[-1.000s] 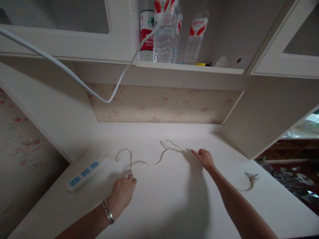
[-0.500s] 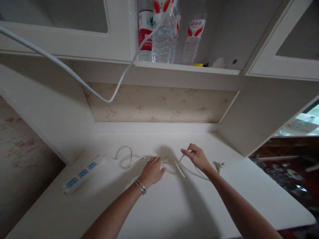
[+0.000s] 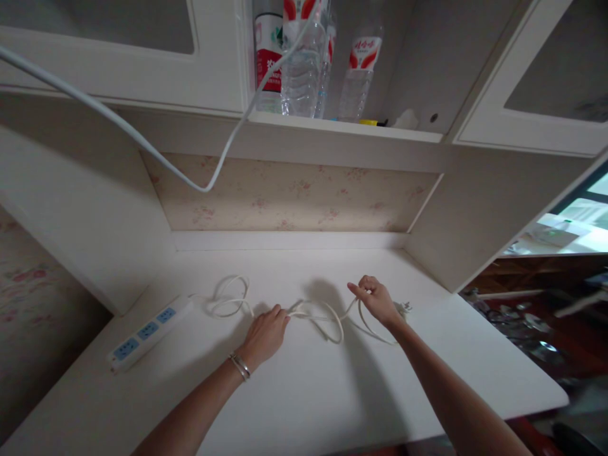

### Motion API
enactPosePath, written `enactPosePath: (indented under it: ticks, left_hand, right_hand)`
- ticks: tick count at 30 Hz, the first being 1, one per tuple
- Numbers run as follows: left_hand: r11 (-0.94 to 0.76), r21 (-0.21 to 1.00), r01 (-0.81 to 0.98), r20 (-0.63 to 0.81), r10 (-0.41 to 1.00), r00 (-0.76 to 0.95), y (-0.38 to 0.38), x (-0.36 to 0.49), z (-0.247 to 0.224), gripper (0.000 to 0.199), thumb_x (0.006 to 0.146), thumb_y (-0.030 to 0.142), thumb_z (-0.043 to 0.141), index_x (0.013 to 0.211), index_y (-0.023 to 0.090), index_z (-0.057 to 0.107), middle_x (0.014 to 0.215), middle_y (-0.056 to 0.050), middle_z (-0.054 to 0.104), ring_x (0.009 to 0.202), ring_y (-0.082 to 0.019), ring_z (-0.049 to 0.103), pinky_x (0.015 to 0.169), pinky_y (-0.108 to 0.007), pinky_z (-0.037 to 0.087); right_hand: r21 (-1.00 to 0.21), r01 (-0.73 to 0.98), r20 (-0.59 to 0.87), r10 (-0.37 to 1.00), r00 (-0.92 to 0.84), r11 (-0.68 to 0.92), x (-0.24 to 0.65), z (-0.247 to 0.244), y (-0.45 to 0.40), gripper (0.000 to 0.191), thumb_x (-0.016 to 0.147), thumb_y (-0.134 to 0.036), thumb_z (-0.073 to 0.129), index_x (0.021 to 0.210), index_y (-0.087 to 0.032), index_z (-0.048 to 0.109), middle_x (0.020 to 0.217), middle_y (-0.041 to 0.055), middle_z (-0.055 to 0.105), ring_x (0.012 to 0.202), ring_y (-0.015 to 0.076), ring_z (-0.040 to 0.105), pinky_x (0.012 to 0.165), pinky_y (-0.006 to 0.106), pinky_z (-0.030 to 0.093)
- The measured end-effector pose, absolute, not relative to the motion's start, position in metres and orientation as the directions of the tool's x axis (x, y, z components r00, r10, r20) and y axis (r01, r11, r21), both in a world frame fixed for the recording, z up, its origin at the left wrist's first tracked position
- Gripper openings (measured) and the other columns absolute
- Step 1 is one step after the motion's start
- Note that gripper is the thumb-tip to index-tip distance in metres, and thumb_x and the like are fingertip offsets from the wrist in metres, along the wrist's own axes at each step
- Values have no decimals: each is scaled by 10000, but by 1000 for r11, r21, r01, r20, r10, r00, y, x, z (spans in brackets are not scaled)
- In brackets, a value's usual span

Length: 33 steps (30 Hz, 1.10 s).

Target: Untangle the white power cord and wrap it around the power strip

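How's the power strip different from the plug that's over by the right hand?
The power strip is long and big, but the plug is tiny. The power strip has three blue socket panels on top, while the plug has little prongs. The power strip lies apart from both hands; the plug is close to the right hand. Both are whitish.

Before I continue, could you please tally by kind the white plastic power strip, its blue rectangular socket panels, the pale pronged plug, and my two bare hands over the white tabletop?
White plastic power strip: 1
Blue rectangular socket panels: 3
Pale pronged plug: 1
Bare hands, left hand and right hand: 2
Total: 7
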<state>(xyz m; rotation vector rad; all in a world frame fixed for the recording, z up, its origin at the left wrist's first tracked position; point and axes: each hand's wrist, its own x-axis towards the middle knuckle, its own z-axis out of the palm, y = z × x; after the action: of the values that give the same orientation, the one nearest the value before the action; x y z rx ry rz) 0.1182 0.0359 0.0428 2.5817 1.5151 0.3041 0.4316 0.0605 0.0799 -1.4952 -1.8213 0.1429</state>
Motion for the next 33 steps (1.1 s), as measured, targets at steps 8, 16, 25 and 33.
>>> enactPosePath:
  ticks: [8, 16, 25, 33]
  left_hand:
    - [-309, 312, 898, 205, 945, 254, 39, 62, 51, 307, 994, 324, 266, 930, 191, 535, 987, -44, 571, 868, -170, 599, 756, -285, 450]
    - [-287, 453, 844, 401, 911, 95, 47, 30, 64, 333, 975, 379, 316, 848, 194, 563, 923, -44, 553, 868, -185, 569, 814, -315, 453]
    - [-385, 557, 736, 428, 892, 143, 23, 43, 57, 295, 964, 361, 357, 889, 191, 586, 902, -48, 556, 837, -180, 571, 815, -315, 459]
    - [-419, 511, 750, 491, 859, 145, 5, 34, 57, 215, 951, 302, 417, 967, 183, 596, 951, -61, 560, 877, -184, 572, 821, -324, 469]
  right_hand:
    - [-292, 909, 436, 888, -149, 296, 439, 35, 49, 473, 925, -495, 427, 593, -195, 581, 734, 71, 594, 792, 200, 543, 773, 323, 417]
    - [-116, 982, 428, 899, -89, 152, 426, 23, 39, 384, 964, -360, 389, 802, -149, 666, 879, 120, 634, 899, 238, 537, 859, 373, 375]
    - [-77, 989, 406, 910, -82, 123, 333, 41, 6, 339, 978, -374, 349, 1056, -219, 640, 1047, 92, 641, 977, 244, 526, 887, 386, 318]
    - [-639, 769, 203, 970, 135, 27, 302, 17, 30, 299, 918, -360, 422, 1030, -172, 626, 1090, 149, 599, 1003, 255, 545, 834, 342, 367]
